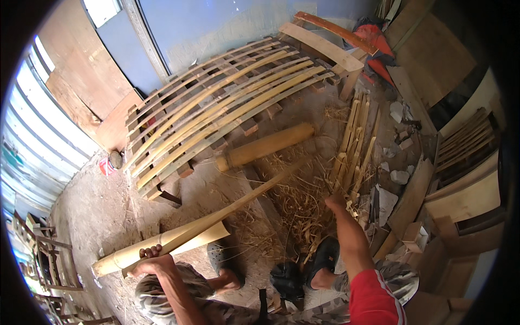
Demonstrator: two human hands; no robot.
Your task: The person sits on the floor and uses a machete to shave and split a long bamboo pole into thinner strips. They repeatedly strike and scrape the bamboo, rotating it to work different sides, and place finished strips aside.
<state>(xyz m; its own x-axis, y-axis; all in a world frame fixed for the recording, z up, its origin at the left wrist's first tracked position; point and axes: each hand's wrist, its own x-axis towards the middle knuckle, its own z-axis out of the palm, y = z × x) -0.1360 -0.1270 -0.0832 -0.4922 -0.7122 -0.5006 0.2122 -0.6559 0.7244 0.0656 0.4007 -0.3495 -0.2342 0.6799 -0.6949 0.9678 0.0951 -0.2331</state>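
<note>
A long split bamboo strip point(238, 203) slants from the lower left up toward the middle of the floor. My left hand point(153, 264) is closed round its near end. Under that end lies a wide, pale bamboo piece point(116, 259). Closed as well, my right hand point(337, 202) is held low over the shavings, near a row of split bamboo strips point(352, 143). Something thin and dark seems to stick out beyond its fingers, too small to name. A thick bamboo length point(265, 147) lies just beyond the long strip's far end.
A low slatted rack point(227, 103) carries bamboo strips across the back. Curled shavings point(303, 219) cover the floor between my dark clogs point(325, 257). Broken stones point(400, 177) and boards point(414, 203) line the right side. Corrugated metal point(49, 135) stands at the left.
</note>
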